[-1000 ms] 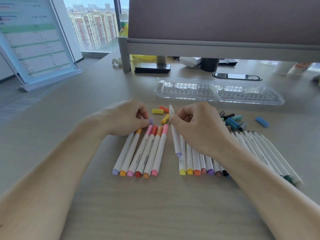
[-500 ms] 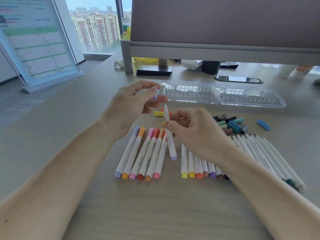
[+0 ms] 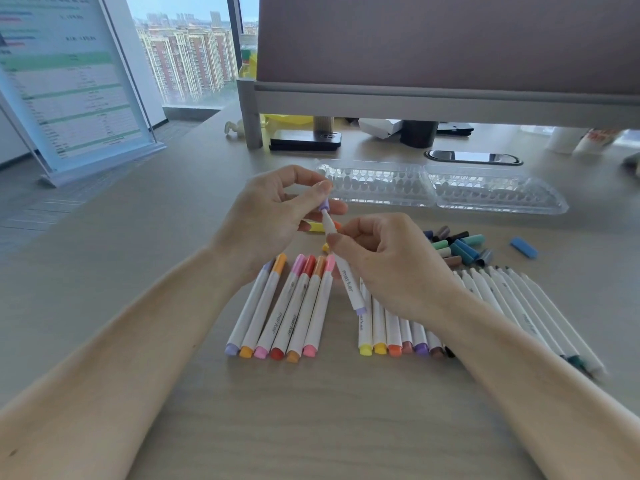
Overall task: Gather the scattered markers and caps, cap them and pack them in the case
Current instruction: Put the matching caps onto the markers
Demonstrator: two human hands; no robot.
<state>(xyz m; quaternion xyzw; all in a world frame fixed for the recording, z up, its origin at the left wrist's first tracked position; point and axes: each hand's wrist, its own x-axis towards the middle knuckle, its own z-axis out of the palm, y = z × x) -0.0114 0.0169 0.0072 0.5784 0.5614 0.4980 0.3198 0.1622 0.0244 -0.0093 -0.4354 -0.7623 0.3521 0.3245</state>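
Observation:
My right hand (image 3: 388, 261) grips a white marker (image 3: 348, 285) with a purple end, held above the desk. My left hand (image 3: 273, 216) pinches a purple cap (image 3: 324, 205) right at the marker's upper tip. Below the left hand lies a row of capped markers (image 3: 287, 306). A second row of uncapped markers (image 3: 398, 332) lies under my right wrist, and more white markers (image 3: 519, 306) fan out to the right. Loose caps (image 3: 457, 249) are piled beyond the right hand; a blue cap (image 3: 523, 247) lies apart. The clear plastic case (image 3: 440, 188) lies open farther back.
A grey desk partition (image 3: 433, 95) with a post (image 3: 250, 116) stands behind the case. A black base (image 3: 304, 140) and a cable port (image 3: 472, 156) sit at the back. A document stand (image 3: 69, 88) is at the far left. Yellow and orange caps (image 3: 317, 227) lie under my hands.
Both hands rose from the desk with the marker. My left hand picked up the purple cap and brought it onto the marker's tip.

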